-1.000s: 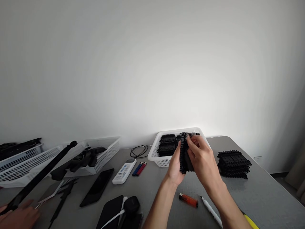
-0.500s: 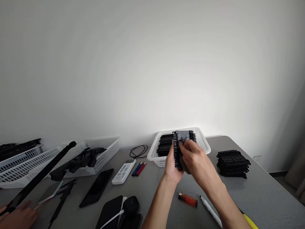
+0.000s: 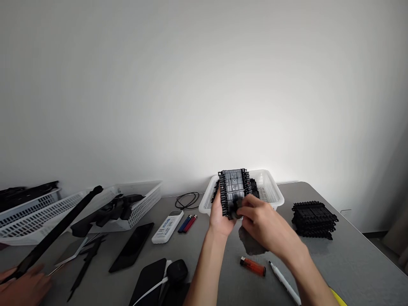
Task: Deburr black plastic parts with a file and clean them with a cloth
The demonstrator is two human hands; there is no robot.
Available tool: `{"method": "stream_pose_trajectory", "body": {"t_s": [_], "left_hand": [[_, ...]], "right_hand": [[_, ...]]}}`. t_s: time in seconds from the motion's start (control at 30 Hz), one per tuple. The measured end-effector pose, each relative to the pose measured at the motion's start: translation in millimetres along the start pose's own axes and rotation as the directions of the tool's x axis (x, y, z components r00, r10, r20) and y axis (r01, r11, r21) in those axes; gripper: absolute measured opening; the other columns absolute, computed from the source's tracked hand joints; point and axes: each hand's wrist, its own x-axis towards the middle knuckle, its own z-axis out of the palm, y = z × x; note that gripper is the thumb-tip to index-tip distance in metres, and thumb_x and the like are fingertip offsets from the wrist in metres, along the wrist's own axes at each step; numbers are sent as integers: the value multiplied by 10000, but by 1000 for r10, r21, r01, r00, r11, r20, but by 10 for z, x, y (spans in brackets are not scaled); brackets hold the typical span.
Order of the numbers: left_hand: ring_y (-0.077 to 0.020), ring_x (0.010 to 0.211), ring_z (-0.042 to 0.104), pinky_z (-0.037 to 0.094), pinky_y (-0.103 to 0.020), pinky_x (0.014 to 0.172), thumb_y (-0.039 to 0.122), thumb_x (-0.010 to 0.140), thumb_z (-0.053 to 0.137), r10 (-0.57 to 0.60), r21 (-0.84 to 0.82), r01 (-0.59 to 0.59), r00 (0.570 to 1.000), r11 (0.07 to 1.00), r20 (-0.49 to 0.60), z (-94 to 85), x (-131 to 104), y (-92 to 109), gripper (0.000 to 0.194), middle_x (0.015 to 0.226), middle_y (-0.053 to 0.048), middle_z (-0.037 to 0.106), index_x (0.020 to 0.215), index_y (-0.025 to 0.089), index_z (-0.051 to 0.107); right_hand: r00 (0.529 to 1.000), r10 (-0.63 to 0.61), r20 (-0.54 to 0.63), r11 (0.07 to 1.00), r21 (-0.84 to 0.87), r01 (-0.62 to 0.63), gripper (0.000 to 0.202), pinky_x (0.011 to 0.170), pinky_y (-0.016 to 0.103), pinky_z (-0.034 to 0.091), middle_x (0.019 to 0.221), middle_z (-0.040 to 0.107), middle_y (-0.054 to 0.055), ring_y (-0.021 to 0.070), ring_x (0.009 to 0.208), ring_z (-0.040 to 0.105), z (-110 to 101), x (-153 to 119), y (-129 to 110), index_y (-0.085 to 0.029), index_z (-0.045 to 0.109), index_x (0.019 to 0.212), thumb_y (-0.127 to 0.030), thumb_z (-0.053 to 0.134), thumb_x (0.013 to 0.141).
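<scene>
My left hand (image 3: 219, 216) grips a black plastic part (image 3: 234, 182) with toothed sides, tilted so that its flat face shows. Fingers closed, my right hand (image 3: 259, 216) pinches a dark grey cloth (image 3: 253, 243) against the lower end of that face. Part of the cloth hangs below the right hand. Directly behind the part stands a white basket (image 3: 274, 197) holding more black toothed pieces, partly hidden by my hands. Similar black parts sit in a stack (image 3: 314, 219) on the table to the right.
Near my forearms lie an orange lighter (image 3: 253, 266) and a white marker (image 3: 283, 281). Leftward are two lighters (image 3: 187, 224), a white box (image 3: 168, 227), a cable (image 3: 187, 200) and a black phone (image 3: 131, 247). At far left, another person's hand (image 3: 25, 284) holds a long black piece (image 3: 60, 231).
The black part has shifted left, and more of its face shows. My right hand and the cloth have slid down to its lower end, with more cloth hanging out.
</scene>
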Motion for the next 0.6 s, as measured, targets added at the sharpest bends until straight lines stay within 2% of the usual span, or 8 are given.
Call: {"method": "stream_pose_trajectory", "body": {"t_s": [0.07,0.1,0.17,0.23,0.33,0.4,0.43,0.6], "left_hand": [[-223,866,719,563,-332,841,366,934,510,-26,36,27,1000,999,-5,2,-2,-17,329,775,-61,753,919,136,744],[-231,922,716,552,-339,879,383,938,506,-42,53,42,999,998,8,0,-4,-31,341,815,-67,762,959,141,745],[-252,1039,690,520,-361,953,420,930,523,-88,77,83,994,994,66,-8,-16,-81,358,933,-85,771,1036,154,738],[-273,1132,651,484,-386,1011,462,913,547,-144,102,131,981,986,132,-10,-37,-161,393,1049,-102,757,1091,161,725],[-282,1192,614,457,-395,1049,467,899,577,-158,139,136,974,981,162,13,-81,-297,401,1126,-109,735,1122,163,715],[-273,1205,605,453,-374,1054,441,893,597,-148,145,124,975,982,165,39,-110,-360,372,1129,-104,732,1111,165,718],[-267,1207,603,452,-363,1054,430,891,603,-142,141,119,976,983,165,51,-121,-377,357,1122,-103,733,1096,163,721],[-243,1164,625,460,-324,1038,431,889,596,-108,83,98,986,992,126,60,-134,-304,321,1023,-90,742,934,144,734]], "right_hand": [[983,82,-165,988,140,-59,289,644,249,491,947,611,49,122,725,599,-69,-31,51,-180,724,948,-45,480,873],[951,149,-272,976,193,-98,288,650,252,496,960,621,56,130,745,608,-85,-34,68,-186,727,1000,-81,482,889],[844,289,-452,947,265,-183,285,641,268,503,957,636,73,150,757,614,-75,-15,79,-184,730,1050,-153,483,911],[763,368,-532,923,311,-228,292,647,288,513,943,648,80,164,757,618,-24,29,66,-184,736,1063,-195,483,916],[718,382,-582,918,330,-221,300,680,303,525,952,658,90,173,790,633,70,95,30,-183,736,1077,-206,485,915],[721,352,-597,931,304,-203,306,663,292,522,970,655,96,171,797,634,113,115,14,-181,727,1101,-201,482,920],[737,331,-589,939,286,-192,309,651,283,519,970,651,96,166,788,631,126,117,10,-179,721,1113,-195,479,923],[869,200,-453,975,178,-132,304,635,242,492,922,613,71,138,729,608,184,92,-3,-176,717,1071,-135,453,928]]}}
